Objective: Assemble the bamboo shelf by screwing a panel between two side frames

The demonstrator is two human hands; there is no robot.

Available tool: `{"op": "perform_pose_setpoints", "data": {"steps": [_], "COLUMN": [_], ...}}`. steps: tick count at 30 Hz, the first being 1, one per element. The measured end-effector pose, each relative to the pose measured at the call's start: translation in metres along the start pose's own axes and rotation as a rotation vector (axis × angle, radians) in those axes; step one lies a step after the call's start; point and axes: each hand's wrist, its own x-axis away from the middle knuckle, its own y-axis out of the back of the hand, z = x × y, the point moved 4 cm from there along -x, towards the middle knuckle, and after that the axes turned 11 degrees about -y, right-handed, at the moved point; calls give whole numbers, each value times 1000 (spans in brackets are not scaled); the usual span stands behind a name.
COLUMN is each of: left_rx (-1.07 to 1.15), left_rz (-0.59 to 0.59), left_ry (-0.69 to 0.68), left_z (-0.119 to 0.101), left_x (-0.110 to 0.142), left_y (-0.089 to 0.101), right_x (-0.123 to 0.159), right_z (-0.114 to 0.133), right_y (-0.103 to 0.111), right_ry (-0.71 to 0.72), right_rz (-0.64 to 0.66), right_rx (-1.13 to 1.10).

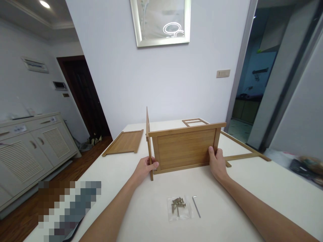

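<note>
A framed wooden panel (185, 149) stands upright on its long edge on the white table (217, 208). At its left end a narrow wooden frame (148, 144) meets it at about a right angle. My left hand (145, 169) grips the lower part of that frame, its thumb reaching toward the panel's corner. With the thumb on the near face and the fingers hidden behind, my right hand (217, 163) holds the panel's right end. Nearer to me lie a clear bag of screws (178, 206) and a hex key (196, 206).
Another wooden panel (124, 142) lies flat at the table's left. A small wooden frame (193, 122) lies at the back, and a long wooden frame (243, 156) rests at the right. The wall (166, 84) rises behind the table.
</note>
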Motion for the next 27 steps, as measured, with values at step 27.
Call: {"op": "perform_pose_setpoints", "data": {"steps": [27], "left_rx": [-46], "left_rz": [-89], "left_ry": [-25], "left_z": [8], "left_x": [-4], "left_y": [6], "right_x": [1], "right_z": [0], "right_y": [-2], "right_ry": [58], "right_rz": [31], "right_rx": [-21]}}
